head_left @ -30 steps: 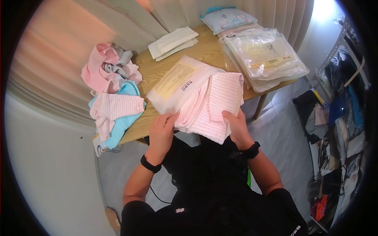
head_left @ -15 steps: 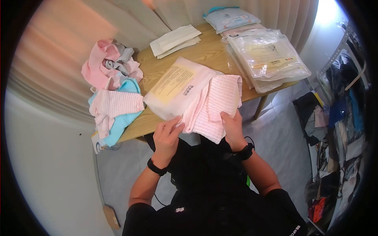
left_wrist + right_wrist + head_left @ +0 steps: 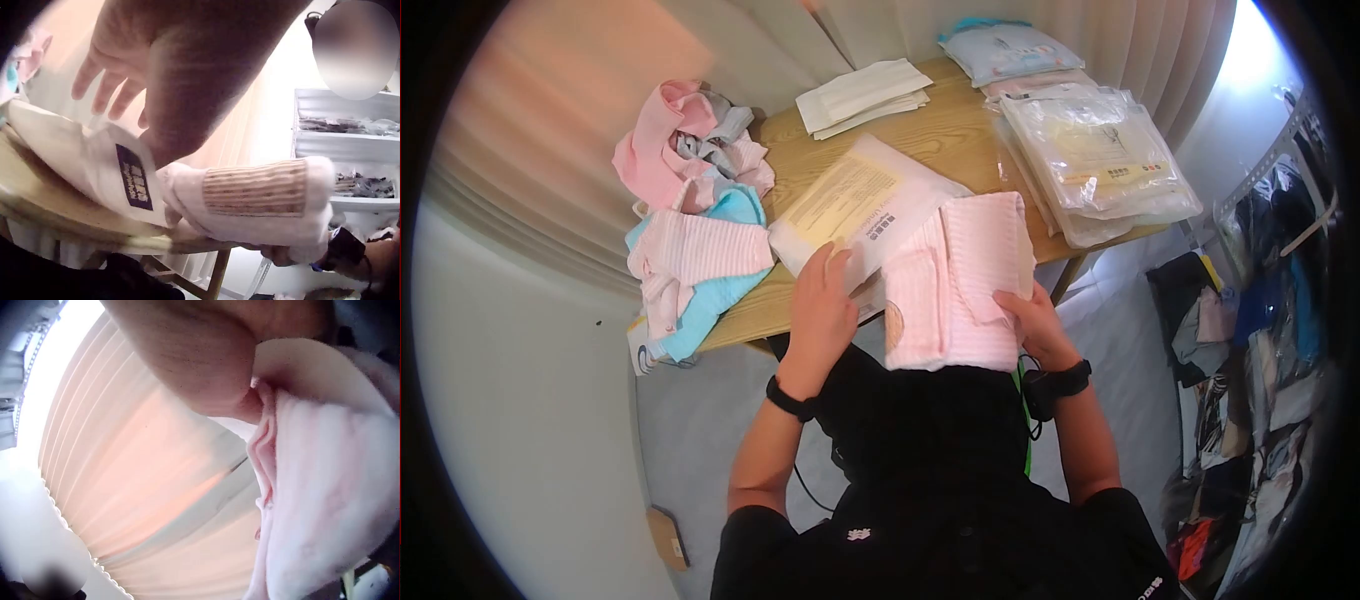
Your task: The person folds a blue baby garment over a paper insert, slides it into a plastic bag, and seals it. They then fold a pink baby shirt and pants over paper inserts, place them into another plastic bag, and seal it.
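Note:
A folded pink-and-white striped garment (image 3: 975, 290) hangs at the table's front edge, with a beige card behind its right side. My right hand (image 3: 1040, 325) pinches that side, thumb in front. My left hand (image 3: 822, 308) is off the garment, its fingers loosely extended over the lower corner of a frosted bag (image 3: 910, 185) with a yellow label. In the left wrist view the left hand (image 3: 134, 56) has spread fingers above the bag (image 3: 100, 162), and the garment (image 3: 262, 194) lies to the right. The right wrist view shows the garment (image 3: 331, 487) close up, below the right hand (image 3: 206, 356).
On the wooden table (image 3: 960, 125), heaped pink, grey and turquoise clothes (image 3: 700, 250) lie at the left. White flat packets (image 3: 865, 95) are at the back. Clear bags (image 3: 1100, 160) and a blue package (image 3: 1012, 50) are stacked at the right. Shelving with bagged items (image 3: 1265, 330) stands farther right.
My left hand has let go of the garment and moved up over the bag. The garment, held in my right hand, has turned more upright and shifted right, with its left part now folded over.

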Demonstrator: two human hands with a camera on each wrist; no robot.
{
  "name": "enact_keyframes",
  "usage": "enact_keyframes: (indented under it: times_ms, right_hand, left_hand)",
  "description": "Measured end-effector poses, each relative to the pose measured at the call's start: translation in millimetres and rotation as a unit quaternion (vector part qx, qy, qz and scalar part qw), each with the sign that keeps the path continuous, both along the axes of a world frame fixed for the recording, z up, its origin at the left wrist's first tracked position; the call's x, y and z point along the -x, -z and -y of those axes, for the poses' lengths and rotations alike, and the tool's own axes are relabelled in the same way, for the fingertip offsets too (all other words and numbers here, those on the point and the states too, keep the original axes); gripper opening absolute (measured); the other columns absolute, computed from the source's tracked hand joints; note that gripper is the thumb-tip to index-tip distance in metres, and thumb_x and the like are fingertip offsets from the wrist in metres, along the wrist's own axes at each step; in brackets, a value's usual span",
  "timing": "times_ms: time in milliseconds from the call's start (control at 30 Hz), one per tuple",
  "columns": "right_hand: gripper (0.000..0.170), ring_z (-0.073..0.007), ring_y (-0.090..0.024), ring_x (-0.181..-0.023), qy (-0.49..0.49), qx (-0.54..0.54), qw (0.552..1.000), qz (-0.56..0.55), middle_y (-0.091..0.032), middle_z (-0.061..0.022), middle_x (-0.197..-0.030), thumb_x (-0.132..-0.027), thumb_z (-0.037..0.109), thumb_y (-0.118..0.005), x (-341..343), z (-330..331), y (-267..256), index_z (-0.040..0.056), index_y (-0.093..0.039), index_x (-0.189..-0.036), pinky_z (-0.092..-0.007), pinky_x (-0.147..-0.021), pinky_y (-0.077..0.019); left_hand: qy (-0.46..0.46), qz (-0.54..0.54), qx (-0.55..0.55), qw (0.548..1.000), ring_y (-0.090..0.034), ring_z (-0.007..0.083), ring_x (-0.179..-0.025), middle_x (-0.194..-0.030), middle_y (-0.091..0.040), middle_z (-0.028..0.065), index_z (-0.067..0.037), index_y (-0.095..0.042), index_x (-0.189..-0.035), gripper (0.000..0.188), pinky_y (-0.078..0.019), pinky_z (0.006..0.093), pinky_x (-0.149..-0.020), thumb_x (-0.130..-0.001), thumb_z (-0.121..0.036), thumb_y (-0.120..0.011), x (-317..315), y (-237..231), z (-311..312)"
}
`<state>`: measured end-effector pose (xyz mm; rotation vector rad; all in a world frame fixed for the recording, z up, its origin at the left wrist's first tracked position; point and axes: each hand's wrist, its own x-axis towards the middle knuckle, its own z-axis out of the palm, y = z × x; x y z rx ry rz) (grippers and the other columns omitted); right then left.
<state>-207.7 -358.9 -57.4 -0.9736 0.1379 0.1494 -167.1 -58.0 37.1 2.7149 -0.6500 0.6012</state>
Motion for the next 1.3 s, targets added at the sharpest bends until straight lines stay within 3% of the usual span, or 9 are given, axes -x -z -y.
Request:
enact_keyframes:
  times_ms: [167,367,467,567,667,767,867,967,1300]
  right_hand:
    - [0.048,-0.0223,-0.064,-0.114,0.012,-0.042,0.998,-0.036,-0.064,-0.0121,-0.13,-0.093,0.002,-0.063,22,6,8,-0.0035,-0.051,-0.139,-0.036,-0.1,-0.0509]
    - [0.051,-0.0219,-0.061,-0.119,0.069,-0.057,0.996,-0.011,-0.06,-0.0113,-0.134,-0.094,0.003,-0.065,21,-22,16,-0.0031,-0.046,-0.141,-0.0368,-0.104,-0.0481]
    - [0.051,-0.0215,-0.06,-0.12,0.081,-0.066,0.995,0.003,-0.059,-0.0114,-0.135,-0.094,0.003,-0.065,11,-31,9,-0.003,-0.046,-0.142,-0.0364,-0.104,-0.0475]
    - [0.051,-0.0214,-0.059,-0.12,0.092,-0.079,0.992,0.024,-0.059,-0.0115,-0.136,-0.095,0.003,-0.064,-3,-37,9,-0.0031,-0.046,-0.142,-0.0358,-0.104,-0.0471]
    - [0.05,-0.0211,-0.059,-0.119,0.104,-0.076,0.991,0.037,-0.059,-0.0116,-0.135,-0.094,0.002,-0.062,-17,-43,2,-0.0032,-0.046,-0.142,-0.0353,-0.104,-0.0471]
    - [0.049,-0.0204,-0.06,-0.118,0.12,-0.036,0.992,0.031,-0.06,-0.0115,-0.134,-0.095,0.001,-0.06,-31,-44,-4,-0.0029,-0.046,-0.142,-0.0349,-0.103,-0.0476]
    - [0.049,-0.0197,-0.061,-0.117,0.124,0.039,0.991,0.032,-0.061,-0.0113,-0.132,-0.095,0.003,-0.061,-45,-41,0,-0.0024,-0.047,-0.141,-0.0344,-0.101,-0.0487]
    - [0.049,-0.0188,-0.061,-0.115,0.085,0.061,0.994,0.024,-0.062,-0.0112,-0.131,-0.094,0.004,-0.062,-49,-27,1,-0.0023,-0.048,-0.141,-0.0339,-0.1,-0.049]
    - [0.046,-0.0169,-0.061,-0.113,0.028,0.07,0.997,0.032,-0.064,-0.0096,-0.128,-0.095,0.005,-0.064,-19,1,-5,-0.0029,-0.051,-0.138,-0.0317,-0.097,-0.05]
  left_hand:
    - [0.043,-0.012,-0.075,0.996,-0.052,0.0424,-0.125,-0.134,-0.052,0.0229,-0.002,-0.053,-0.128,0.06,-0.0441,0.0474,-0.105,-0.071,0.005,-0.066,-20,5,18]
    - [-0.006,-0.08,-0.024,0.996,-0.057,0.0413,-0.108,-0.117,-0.057,0.0201,-0.003,-0.053,-0.125,0.053,-0.0499,0.0473,-0.088,-0.075,0.002,-0.068,-22,7,22]
    - [-0.039,-0.01,-0.021,0.999,-0.06,0.0396,-0.098,-0.106,-0.059,0.0184,-0.004,-0.054,-0.121,0.046,-0.0504,0.0469,-0.081,-0.077,0.002,-0.068,0,-8,19]
    - [-0.088,-0.047,0.036,0.994,-0.062,0.0365,-0.094,-0.099,-0.06,0.0151,-0.003,-0.059,-0.114,0.038,-0.0509,0.0444,-0.079,-0.079,0.002,-0.069,8,0,10]
    - [-0.051,0.021,0.072,0.996,-0.064,0.0332,-0.089,-0.094,-0.062,0.0125,-0.002,-0.061,-0.109,0.032,-0.0516,0.0407,-0.076,-0.078,0.002,-0.071,8,16,3]
    - [0.007,0.119,0.077,0.99,-0.065,0.0311,-0.087,-0.095,-0.064,0.0111,-0.002,-0.064,-0.107,0.032,-0.0522,0.038,-0.075,-0.077,0.006,-0.07,11,12,11]
    - [0.036,0.131,0.086,0.987,-0.065,0.0311,-0.088,-0.102,-0.066,0.0123,-0.002,-0.064,-0.111,0.035,-0.0525,0.0378,-0.076,-0.078,0.009,-0.068,12,15,14]
    - [-0.014,0.044,0.127,0.991,-0.063,0.0325,-0.096,-0.106,-0.064,0.012,-0.004,-0.063,-0.12,0.044,-0.0521,0.0392,-0.082,-0.077,0.006,-0.065,12,19,18]
    - [-0.046,-0.039,0.011,0.998,-0.054,0.0417,-0.118,-0.128,-0.055,0.0197,-0.005,-0.054,-0.132,0.059,-0.048,0.0501,-0.094,-0.074,0.004,-0.066,2,14,19]
